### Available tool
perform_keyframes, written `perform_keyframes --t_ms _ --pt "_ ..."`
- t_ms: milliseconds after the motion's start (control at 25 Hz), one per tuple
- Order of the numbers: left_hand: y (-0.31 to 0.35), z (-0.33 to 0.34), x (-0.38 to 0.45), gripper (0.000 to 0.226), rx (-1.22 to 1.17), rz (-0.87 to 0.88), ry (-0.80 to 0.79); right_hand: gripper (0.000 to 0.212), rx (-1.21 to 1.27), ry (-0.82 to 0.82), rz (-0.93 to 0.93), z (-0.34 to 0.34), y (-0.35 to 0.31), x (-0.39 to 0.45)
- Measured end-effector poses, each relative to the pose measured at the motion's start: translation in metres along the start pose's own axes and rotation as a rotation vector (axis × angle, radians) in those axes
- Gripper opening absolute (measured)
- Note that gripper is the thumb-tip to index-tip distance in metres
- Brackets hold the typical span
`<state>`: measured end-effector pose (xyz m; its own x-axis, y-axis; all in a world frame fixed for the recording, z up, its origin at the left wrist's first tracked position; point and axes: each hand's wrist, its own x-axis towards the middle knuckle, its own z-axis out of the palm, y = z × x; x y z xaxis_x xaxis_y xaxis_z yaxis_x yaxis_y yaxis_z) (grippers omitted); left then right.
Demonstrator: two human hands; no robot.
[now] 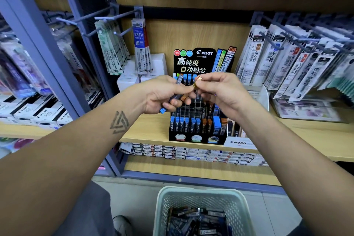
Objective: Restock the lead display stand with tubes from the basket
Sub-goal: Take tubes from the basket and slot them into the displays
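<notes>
While the left hand (162, 95) grips a small bundle of lead tubes (175, 97), blue caps showing at its lower edge, the right hand (220, 92) pinches a single orange-capped tube (197, 82) between thumb and fingertips, apparently drawing it from the bundle. Both hands hover just in front of the Pilot display stand (199, 120) on the wooden shelf (149, 130). Match cap colour to row: orange caps sit right of centre in the front row, blue caps to the left. Hold the tube upright and lower it straight into a vacant cell. Empty cells appear in the middle tiers, directly under the hands. Clearance is limited by the hanging refill packs (287, 59) on the right and by pegs (107, 25) on the left; approach from the front. The basket (201, 195) stands below on the floor, well stocked with tubes.
</notes>
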<state>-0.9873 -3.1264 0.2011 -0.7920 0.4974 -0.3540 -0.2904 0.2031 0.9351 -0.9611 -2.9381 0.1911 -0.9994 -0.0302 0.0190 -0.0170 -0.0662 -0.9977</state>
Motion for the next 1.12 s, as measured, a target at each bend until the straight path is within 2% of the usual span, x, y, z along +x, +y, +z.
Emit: perform_keyframes --t_ms 160,320,440,600,760,960,1120 --pt "0.001 0.005 0.005 0.018 0.016 -0.003 0.023 0.021 -0.051 0.046 0.003 -0.025 -0.001 -0.002" --pt "0.0 0.008 0.007 0.018 0.059 -0.019 0.0 0.02 -0.015 0.033 -0.012 -0.033 0.0 -0.007" --pt "0.0 0.015 0.01 0.01 0.079 -0.026 -0.008 0.02 0.014 0.033 -0.004 -0.037 -0.001 -0.008" --pt "0.001 0.013 0.014 0.002 -0.008 0.042 0.129 0.014 -0.29 0.077 -0.05 -0.042 -0.001 -0.006" --pt "0.001 0.011 0.016 0.008 0.037 0.14 0.215 0.006 -0.512 0.006 -0.116 -0.035 -0.003 -0.008" --pt "0.003 0.022 0.014 0.023 0.182 0.294 0.223 0.027 -0.496 -0.105 -0.099 -0.029 -0.008 -0.012" --pt "0.004 0.029 0.019 0.032 0.057 0.287 0.227 0.045 -0.446 -0.133 -0.119 -0.029 -0.007 -0.011"
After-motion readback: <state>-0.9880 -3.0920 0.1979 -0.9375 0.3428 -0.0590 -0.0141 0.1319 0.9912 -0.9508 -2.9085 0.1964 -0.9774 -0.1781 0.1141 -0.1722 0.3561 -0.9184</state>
